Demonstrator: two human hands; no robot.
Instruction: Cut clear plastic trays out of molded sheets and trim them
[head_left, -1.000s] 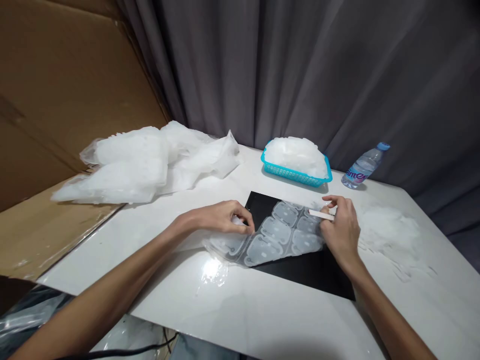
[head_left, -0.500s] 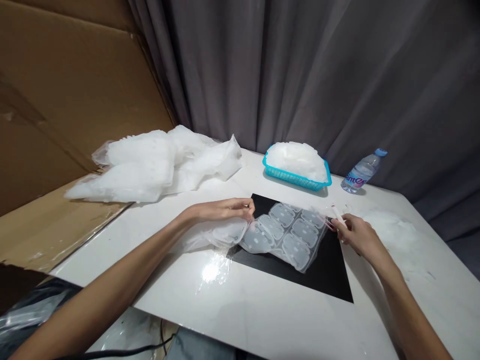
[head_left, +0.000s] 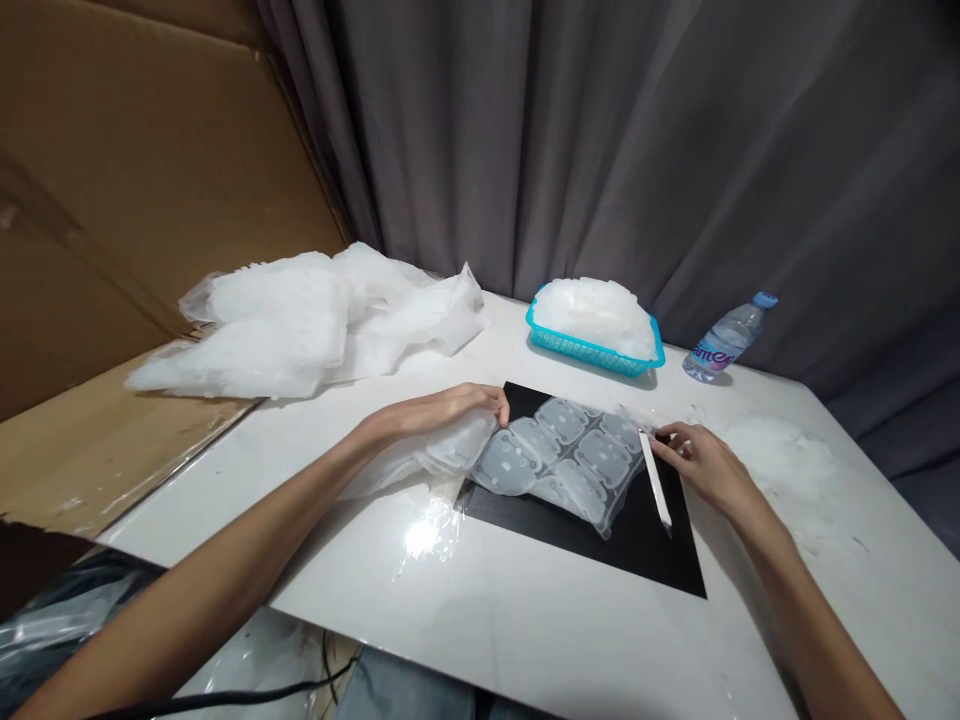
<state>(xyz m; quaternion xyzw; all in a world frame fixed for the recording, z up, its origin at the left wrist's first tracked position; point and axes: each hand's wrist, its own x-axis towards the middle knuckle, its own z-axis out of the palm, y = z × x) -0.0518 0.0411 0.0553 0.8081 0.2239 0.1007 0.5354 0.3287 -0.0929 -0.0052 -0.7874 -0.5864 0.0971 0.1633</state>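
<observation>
A translucent plastic sheet of moulded case-shaped pieces (head_left: 559, 462) lies over a black mat (head_left: 645, 545) on the white table (head_left: 525, 620). My left hand (head_left: 442, 410) pinches the sheet's left part and holds it lifted. My right hand (head_left: 701, 465) rests at the mat's right edge. Its fingers touch the top end of a thin white stick-like tool (head_left: 655, 478), which lies on the mat.
A blue basket (head_left: 592, 345) heaped with white plastic pieces stands at the back, with a water bottle (head_left: 726, 338) to its right. Bags of white plastic (head_left: 300, 320) lie back left beside cardboard (head_left: 112, 220). Loose clear scraps (head_left: 787, 455) lie on the right. Grey curtain behind.
My left hand has pulled the sheet leftwards and lifted its edge. My right hand has moved right off the sheet, and the white tool now lies on the mat.
</observation>
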